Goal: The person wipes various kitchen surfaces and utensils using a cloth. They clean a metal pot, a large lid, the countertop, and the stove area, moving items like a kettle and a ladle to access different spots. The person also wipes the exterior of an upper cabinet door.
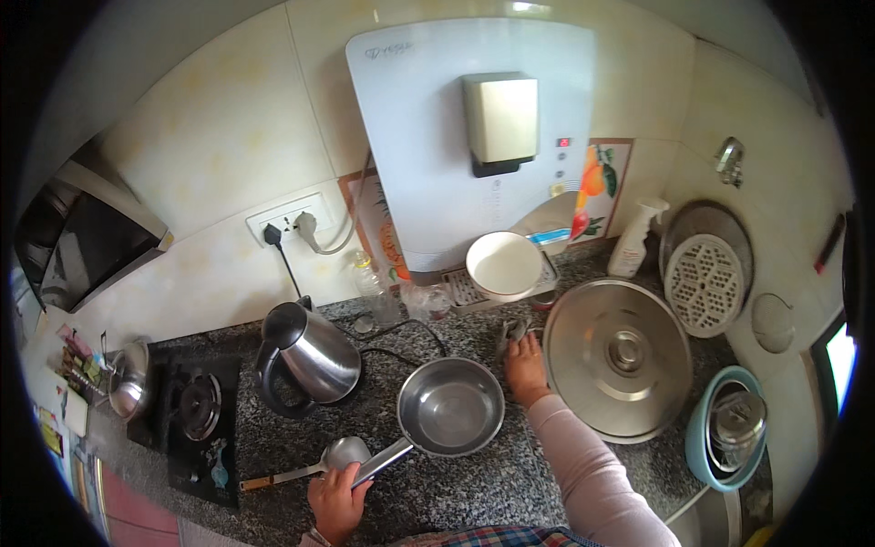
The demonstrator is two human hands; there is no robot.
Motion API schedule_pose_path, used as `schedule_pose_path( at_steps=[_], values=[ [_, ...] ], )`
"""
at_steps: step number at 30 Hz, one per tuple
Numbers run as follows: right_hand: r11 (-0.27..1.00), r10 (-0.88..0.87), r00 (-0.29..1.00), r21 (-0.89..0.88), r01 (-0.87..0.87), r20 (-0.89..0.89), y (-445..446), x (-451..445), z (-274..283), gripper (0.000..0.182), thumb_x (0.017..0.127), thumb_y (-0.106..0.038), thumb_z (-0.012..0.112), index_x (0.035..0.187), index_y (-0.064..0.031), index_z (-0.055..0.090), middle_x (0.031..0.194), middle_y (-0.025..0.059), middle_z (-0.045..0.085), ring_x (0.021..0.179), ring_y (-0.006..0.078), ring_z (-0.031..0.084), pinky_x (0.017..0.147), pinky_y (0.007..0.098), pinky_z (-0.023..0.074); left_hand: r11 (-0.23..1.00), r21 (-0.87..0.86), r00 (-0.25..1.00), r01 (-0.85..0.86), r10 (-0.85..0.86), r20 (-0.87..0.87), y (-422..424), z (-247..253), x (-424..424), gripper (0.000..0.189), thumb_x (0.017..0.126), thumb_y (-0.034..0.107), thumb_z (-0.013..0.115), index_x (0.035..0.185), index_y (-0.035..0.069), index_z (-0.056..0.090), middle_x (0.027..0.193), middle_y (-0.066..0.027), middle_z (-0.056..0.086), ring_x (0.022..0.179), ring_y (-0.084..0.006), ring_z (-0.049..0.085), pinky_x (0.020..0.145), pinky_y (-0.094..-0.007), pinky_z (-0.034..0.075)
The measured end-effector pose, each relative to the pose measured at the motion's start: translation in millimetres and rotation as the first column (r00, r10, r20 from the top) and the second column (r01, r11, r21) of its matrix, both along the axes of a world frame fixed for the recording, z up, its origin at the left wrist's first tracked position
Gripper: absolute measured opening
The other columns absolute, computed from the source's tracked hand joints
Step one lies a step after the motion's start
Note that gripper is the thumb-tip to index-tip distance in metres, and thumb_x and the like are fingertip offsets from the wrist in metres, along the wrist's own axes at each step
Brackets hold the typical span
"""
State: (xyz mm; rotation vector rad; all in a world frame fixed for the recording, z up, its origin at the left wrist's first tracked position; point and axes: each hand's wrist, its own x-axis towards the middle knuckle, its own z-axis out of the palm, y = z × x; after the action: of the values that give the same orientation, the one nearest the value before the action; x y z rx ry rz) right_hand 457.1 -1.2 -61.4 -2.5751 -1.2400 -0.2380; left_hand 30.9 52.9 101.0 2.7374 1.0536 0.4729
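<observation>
My left hand [336, 502] has its fingers around the end of the handle of a steel saucepan [451, 410], which stands upright on the granite countertop [472, 492]. Just behind those fingers lies a steel ladle [345, 451] with a wooden handle end. With my right hand [525, 369] I press a crumpled grey cloth [514, 334] onto the counter, right of the saucepan and beside a large steel lid [595, 369]. Most of the cloth shows beyond the fingertips; the rest is hidden under them.
An electric kettle [321, 355] and a gas stove [198, 417] stand left. A white bowl [504, 265], a plastic bottle [372, 290] and a spray bottle [636, 239] are along the wall. Right are a perforated steamer plate [704, 284], a teal basin [697, 437] holding dishes, and a sink [707, 523].
</observation>
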Motion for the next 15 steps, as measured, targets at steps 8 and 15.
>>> schedule_pose_path(
  at_steps=[8, 15],
  values=[
    [0.949, -0.313, 0.943, 0.0, 0.315, -0.113, 90.0, 76.5, 11.5, 0.056, 0.096, -0.021, 0.046, 0.148, -0.0043, 0.037, 0.151, 0.0265, 0.035, 0.143, 0.047, 0.023, 0.117, 0.0566, 0.0205, 1.0, 0.004, 0.984, -0.018, 0.019, -0.179, 7.6, -16.0, -25.7, 0.042, 0.086, 0.028, 0.069, 0.122, 0.006, 0.06, 0.103, -0.0142, 0.062, 0.093, -0.034, 0.059, 0.078, -0.0481, 0.045],
    [0.94, -0.326, 0.938, 0.064, 0.335, -0.119, 89.2, 115.2, -0.1, 0.058, 0.101, -0.03, 0.039, 0.154, -0.0126, 0.028, 0.157, 0.0217, 0.029, 0.144, 0.0441, 0.023, 0.118, 0.0555, 0.0196, 0.995, -0.1, 0.989, -0.02, 0.005, -0.147, 26.4, -44.9, -32.9, 0.039, 0.085, 0.026, 0.072, 0.117, 0.007, 0.062, 0.101, -0.0123, 0.065, 0.09, -0.0283, 0.063, 0.075, -0.0403, 0.05]
  ],
)
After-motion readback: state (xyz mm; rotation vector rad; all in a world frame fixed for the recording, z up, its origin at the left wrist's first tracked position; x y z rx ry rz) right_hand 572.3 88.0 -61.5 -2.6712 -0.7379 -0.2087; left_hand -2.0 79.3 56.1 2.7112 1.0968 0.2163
